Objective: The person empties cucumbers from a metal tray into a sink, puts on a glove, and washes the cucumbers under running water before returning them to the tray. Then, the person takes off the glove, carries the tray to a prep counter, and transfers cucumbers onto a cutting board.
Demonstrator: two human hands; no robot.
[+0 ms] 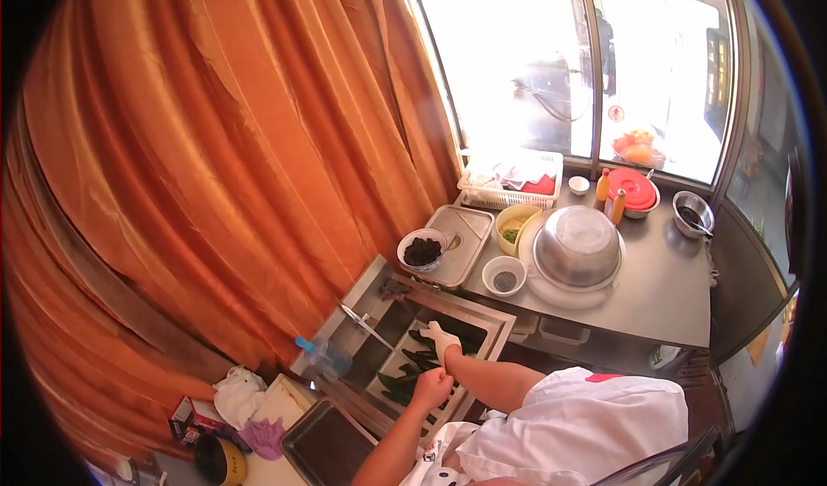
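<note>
My left hand [433, 388], bare, is closed at the wrist of my other hand, its fingers pinching the cuff of a white glove. My right hand [442, 339] wears this glove; its fingers are apart and hold nothing. Both hands are over the metal sink [494, 324]. Under them lie several dark green cucumbers [419, 361], partly hidden by my hands and forearms, in what looks like a pale tray. A faucet [366, 325] reaches over the sink from the left.
A metal counter [663, 288] holds an upturned steel bowl [578, 246], a white bowl [504, 276], a bowl of dark food [423, 251], a white basket [512, 178] and a red-lidded pot [631, 190]. A dark tray [327, 445] and purple cloth [263, 437] lie at lower left, beside an orange curtain [215, 167].
</note>
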